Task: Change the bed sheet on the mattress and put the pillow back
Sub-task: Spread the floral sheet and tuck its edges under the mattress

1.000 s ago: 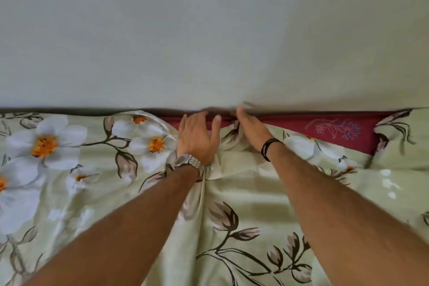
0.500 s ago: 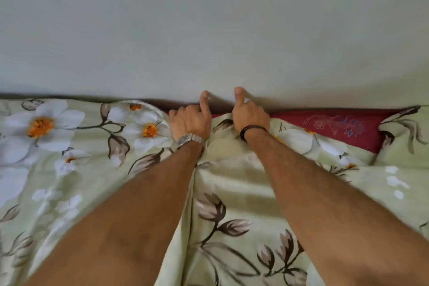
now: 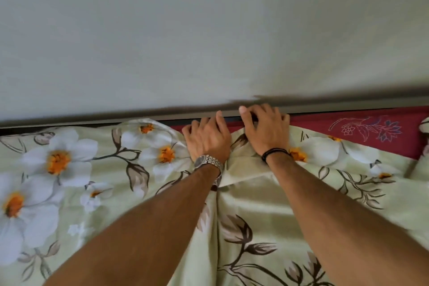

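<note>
A pale green bed sheet (image 3: 97,169) with white and orange flowers lies over a dark red mattress (image 3: 376,144). The mattress still shows bare along the far edge on the right. My left hand (image 3: 207,140), with a metal watch on the wrist, grips the sheet's bunched far edge right at the wall. My right hand (image 3: 267,130), with a black wrist band, sits beside it with fingers curled on the same edge. The two hands almost touch. Their fingertips are hidden in the fabric. No pillow is in view.
A plain grey-white wall (image 3: 209,30) rises directly behind the mattress. A narrow dark gap (image 3: 348,105) runs between wall and mattress. The sheet wrinkles in a long fold (image 3: 217,216) between my forearms.
Both hands went from lying flat on the sheet's edge to curling on it, and they have shifted a little to the right along the wall. The sheet bunches more between them.
</note>
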The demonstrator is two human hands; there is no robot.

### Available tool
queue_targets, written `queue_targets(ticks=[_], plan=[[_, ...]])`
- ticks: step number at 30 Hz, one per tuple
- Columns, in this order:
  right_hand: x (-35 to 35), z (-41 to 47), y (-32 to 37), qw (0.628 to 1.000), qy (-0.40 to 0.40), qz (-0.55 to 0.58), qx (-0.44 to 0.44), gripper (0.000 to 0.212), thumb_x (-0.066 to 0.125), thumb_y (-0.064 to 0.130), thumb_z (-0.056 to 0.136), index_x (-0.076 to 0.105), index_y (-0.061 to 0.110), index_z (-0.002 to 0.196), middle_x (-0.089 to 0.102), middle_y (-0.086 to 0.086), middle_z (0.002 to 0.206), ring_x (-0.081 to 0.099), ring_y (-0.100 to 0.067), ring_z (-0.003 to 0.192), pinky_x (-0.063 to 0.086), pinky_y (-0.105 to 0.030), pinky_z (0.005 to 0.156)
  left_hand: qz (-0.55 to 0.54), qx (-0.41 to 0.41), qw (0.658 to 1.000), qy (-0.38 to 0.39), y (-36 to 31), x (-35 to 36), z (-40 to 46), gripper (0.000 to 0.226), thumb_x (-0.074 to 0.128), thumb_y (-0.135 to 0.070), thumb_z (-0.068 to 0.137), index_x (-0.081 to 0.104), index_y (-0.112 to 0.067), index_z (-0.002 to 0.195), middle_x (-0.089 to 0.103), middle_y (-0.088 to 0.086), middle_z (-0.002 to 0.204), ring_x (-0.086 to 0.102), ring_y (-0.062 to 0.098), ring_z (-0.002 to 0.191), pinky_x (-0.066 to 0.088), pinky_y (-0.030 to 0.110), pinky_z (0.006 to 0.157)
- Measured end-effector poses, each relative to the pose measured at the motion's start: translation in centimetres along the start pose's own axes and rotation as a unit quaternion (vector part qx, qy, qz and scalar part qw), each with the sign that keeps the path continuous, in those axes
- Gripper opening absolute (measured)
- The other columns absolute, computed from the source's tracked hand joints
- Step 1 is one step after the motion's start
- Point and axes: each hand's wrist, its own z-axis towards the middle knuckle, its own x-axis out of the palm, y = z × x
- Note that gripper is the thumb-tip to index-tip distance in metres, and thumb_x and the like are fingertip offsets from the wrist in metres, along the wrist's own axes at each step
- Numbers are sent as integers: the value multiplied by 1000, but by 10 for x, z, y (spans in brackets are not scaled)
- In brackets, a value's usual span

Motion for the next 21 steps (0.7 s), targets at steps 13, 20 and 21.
queue_targets(ticks=[13,20,21], plan=[[-22,-65,-7,956,33,-59,-285,35,43,50,106,57,18,110,56,-1,115,51,-22,104,47,-37,91,-60,-4,998,-23,5,-7,-5,59,21,-57,104,68,-26,87,71,0,88,61,25,93,36,44,93],[-121,-77,-34,986,96,76,-115,28,37,48,108,35,20,112,53,6,62,54,-24,54,41,-36,49,-60,172,982,56,7,-71,-73,58,42,-38,88,52,-27,144,56,0,144,50,23,131,38,44,113],[-137,-77,-47,991,65,78,-84,28,40,46,108,36,19,114,50,7,59,50,-22,50,40,-35,48,-33,204,976,73,6,-80,-91,60,46,-33,86,49,-27,145,62,0,135,57,23,123,42,44,108]])
